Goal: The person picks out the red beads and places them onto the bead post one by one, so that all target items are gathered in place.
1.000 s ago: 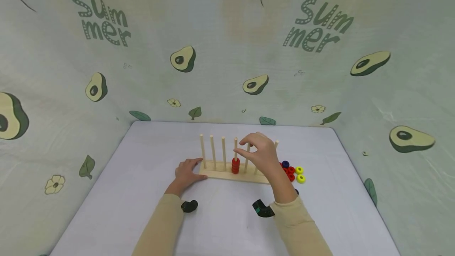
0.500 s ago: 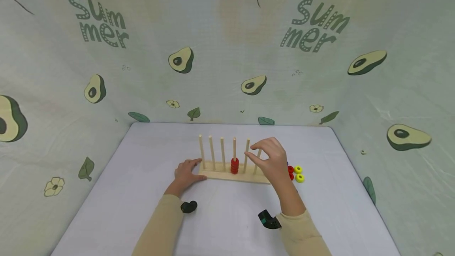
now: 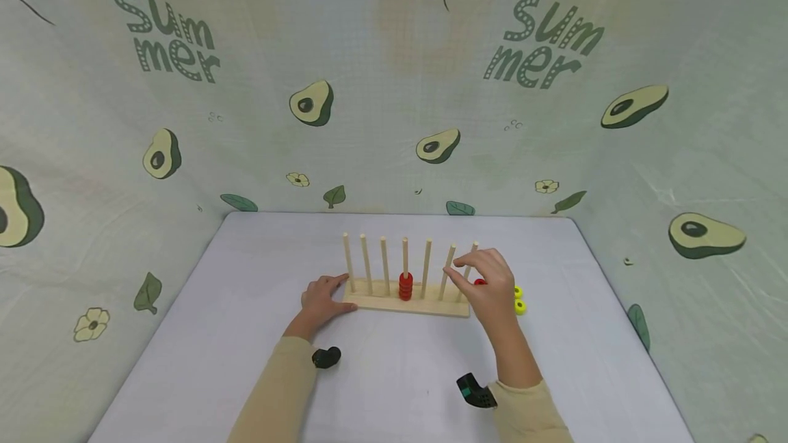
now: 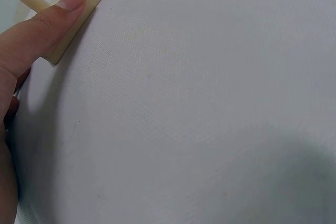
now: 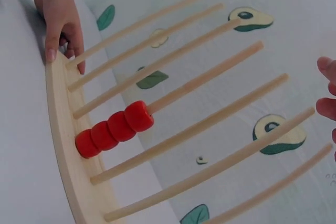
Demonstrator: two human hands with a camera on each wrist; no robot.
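Observation:
A pale wooden peg rack (image 3: 382, 303) with a row of upright pegs stands on the table. Several red beads (image 5: 116, 129) are stacked on its middle peg, down against the base; the other pegs are bare. My left hand (image 3: 323, 298) grips the rack's left end, with the thumb (image 4: 58, 19) on the front edge and the fingers at the far side. My right hand (image 3: 494, 292) is raised by the pegs at the right end, thumb and index finger apart with nothing between them. In the right wrist view only its fingertips (image 5: 326, 107) show.
Loose yellow beads (image 3: 520, 307) and a red bead (image 3: 480, 282) lie on the white table (image 3: 382, 388) to the right, partly hidden behind my right hand. A cloth printed with avocados (image 3: 438, 146) hangs behind and beside the table.
My right hand has moved right, away from the middle peg toward the rack's right end, covering more of the loose beads. My left hand stays on the rack.

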